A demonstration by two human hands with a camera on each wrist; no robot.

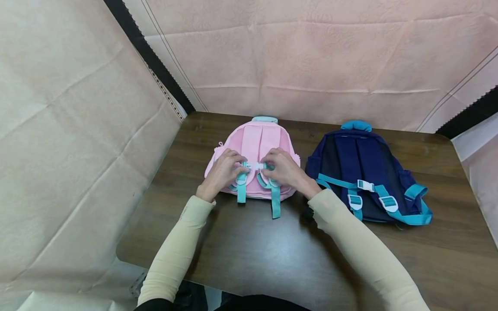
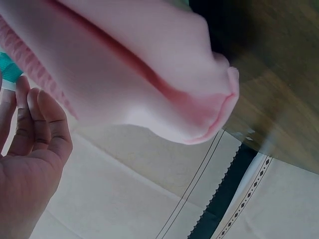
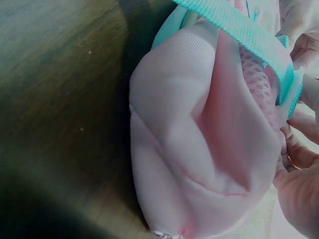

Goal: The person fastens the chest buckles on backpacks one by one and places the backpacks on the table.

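Note:
A pink backpack (image 1: 252, 142) lies on the table with its shoulder-strap side up. A white buckle (image 1: 255, 166) on a teal chest strap joins its two straps across the middle. My left hand (image 1: 226, 169) pinches the teal webbing at the buckle's left end. At its right end, the fingers of my right hand (image 1: 285, 169) pinch the webbing too. The left wrist view shows my left hand (image 2: 37, 134) beside the bag's pink side. Teal webbing (image 3: 244, 32) crosses the bag in the right wrist view, where my right hand (image 3: 301, 184) is partly cut off.
A navy backpack (image 1: 359, 172) with teal straps and a fastened white buckle (image 1: 365, 185) lies to the right, close to my right forearm. Both bags rest on a brown wooden table (image 1: 249, 246). Pale patterned cloth (image 1: 311, 60) hangs behind and to the sides.

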